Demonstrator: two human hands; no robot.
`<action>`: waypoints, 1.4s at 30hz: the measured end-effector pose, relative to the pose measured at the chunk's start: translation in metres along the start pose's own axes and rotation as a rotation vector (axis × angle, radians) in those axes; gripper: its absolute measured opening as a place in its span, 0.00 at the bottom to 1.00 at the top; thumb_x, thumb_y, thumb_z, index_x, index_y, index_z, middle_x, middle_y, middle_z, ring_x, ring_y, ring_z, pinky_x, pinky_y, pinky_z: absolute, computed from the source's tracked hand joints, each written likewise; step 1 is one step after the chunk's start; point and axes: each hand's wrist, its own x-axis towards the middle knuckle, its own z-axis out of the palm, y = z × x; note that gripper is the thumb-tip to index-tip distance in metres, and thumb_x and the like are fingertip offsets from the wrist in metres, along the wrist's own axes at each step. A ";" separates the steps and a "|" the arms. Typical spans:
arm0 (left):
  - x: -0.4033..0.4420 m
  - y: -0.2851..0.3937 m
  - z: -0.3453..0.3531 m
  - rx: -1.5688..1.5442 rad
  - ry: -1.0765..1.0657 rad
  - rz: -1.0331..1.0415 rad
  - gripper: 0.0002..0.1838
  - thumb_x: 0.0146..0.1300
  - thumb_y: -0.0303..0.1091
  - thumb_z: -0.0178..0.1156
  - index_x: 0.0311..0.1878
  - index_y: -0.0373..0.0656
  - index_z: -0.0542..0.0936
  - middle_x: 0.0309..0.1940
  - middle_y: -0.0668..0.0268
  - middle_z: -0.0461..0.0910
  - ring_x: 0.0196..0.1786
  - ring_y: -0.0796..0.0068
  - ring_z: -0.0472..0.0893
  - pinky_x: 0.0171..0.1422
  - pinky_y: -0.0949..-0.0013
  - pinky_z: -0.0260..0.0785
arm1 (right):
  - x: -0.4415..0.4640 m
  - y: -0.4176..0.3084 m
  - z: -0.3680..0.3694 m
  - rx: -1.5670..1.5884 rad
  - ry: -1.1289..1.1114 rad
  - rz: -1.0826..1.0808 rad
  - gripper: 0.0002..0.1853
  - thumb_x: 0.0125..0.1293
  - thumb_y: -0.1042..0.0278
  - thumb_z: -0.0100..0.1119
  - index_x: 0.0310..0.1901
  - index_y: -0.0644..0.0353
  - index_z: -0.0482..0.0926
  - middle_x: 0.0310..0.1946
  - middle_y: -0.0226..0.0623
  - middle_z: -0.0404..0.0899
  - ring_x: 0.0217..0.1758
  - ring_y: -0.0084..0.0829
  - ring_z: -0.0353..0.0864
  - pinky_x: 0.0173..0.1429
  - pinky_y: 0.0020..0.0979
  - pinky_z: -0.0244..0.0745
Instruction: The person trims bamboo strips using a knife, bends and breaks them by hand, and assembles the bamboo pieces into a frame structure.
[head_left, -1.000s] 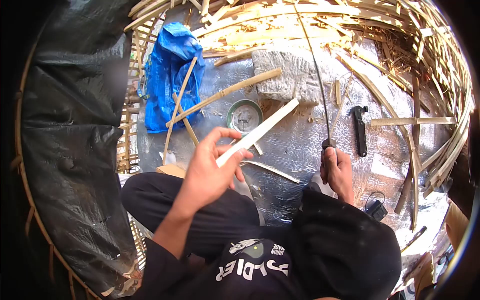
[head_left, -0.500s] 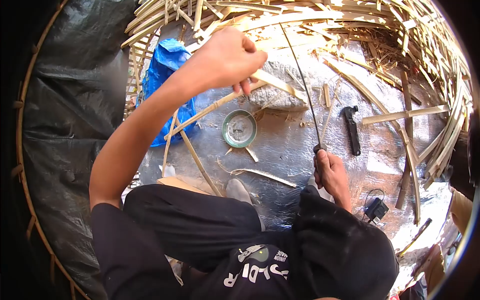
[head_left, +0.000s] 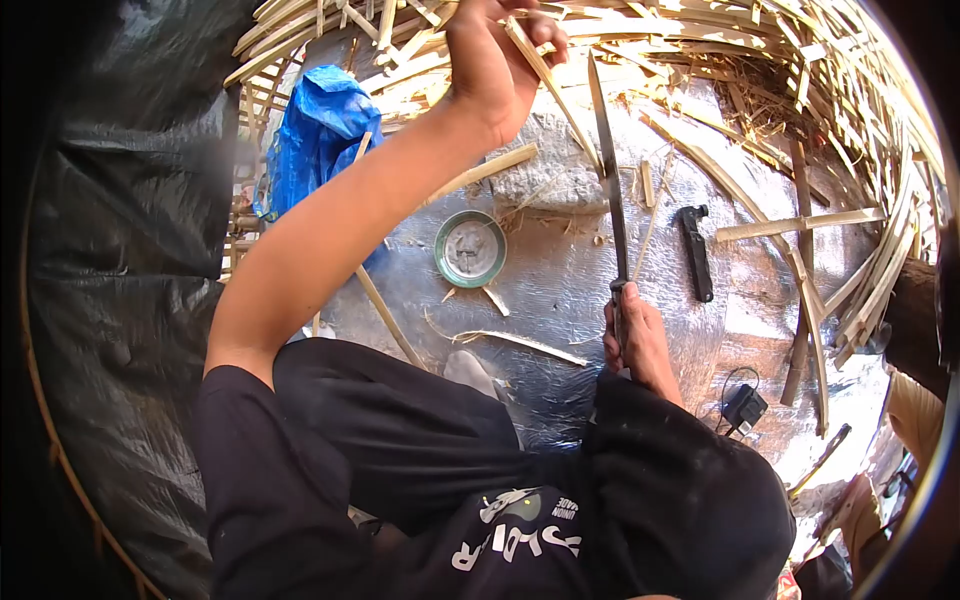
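My left hand (head_left: 500, 70), raised at the top centre, is closed on a pale bamboo strip (head_left: 560, 95) that slants down to the right. The strip's lower end is beside the blade of a long knife (head_left: 611, 165). My right hand (head_left: 640, 335) grips the knife's dark handle, with the blade pointing away from me. A rough grey block (head_left: 555, 180) lies beneath the strip and left of the blade. Part of my left hand is cut off by the frame's top edge.
A green-rimmed bowl (head_left: 441, 250) sits left of centre. A blue bag (head_left: 325, 120) lies behind my left forearm. Right of the knife are a black tool (head_left: 695, 255) and a black adapter (head_left: 744, 408). Bamboo strips (head_left: 885, 270) pile up at the right. Another person's limb (head_left: 912, 415) shows at the right edge.
My left hand has moved up and away from me with the bamboo strip, which now slants down beside the blade. The knife has turned, showing more of its blade's flat side.
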 end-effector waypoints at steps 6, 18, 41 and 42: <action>0.004 -0.048 -0.020 0.521 0.011 -0.030 0.20 0.74 0.50 0.54 0.28 0.50 0.78 0.10 0.78 0.54 0.14 0.83 0.56 0.22 0.73 0.46 | -0.001 -0.006 0.006 -0.025 0.031 0.038 0.33 0.74 0.31 0.42 0.27 0.58 0.69 0.12 0.28 0.65 0.10 0.21 0.64 0.14 0.24 0.58; 0.021 -0.050 0.001 0.743 0.631 0.006 0.46 0.70 0.71 0.40 0.35 0.25 0.80 0.27 0.47 0.80 0.39 0.50 0.79 0.49 0.52 0.68 | 0.009 -0.029 0.040 0.081 0.176 -0.313 0.35 0.70 0.24 0.37 0.32 0.54 0.66 0.12 0.28 0.61 0.10 0.23 0.61 0.15 0.27 0.58; 0.005 -0.036 -0.018 0.938 0.390 0.272 0.43 0.74 0.67 0.38 0.13 0.37 0.65 0.09 0.59 0.64 0.16 0.64 0.64 0.28 0.53 0.58 | 0.015 -0.034 0.045 0.096 0.088 -0.144 0.34 0.75 0.32 0.37 0.30 0.60 0.69 0.11 0.33 0.66 0.11 0.24 0.66 0.16 0.26 0.62; 0.003 -0.036 -0.019 0.930 0.356 0.280 0.43 0.74 0.66 0.38 0.14 0.36 0.66 0.09 0.59 0.63 0.17 0.63 0.64 0.29 0.52 0.58 | 0.015 -0.035 0.049 0.096 0.107 -0.239 0.34 0.75 0.33 0.37 0.31 0.60 0.69 0.11 0.33 0.66 0.11 0.24 0.66 0.16 0.26 0.62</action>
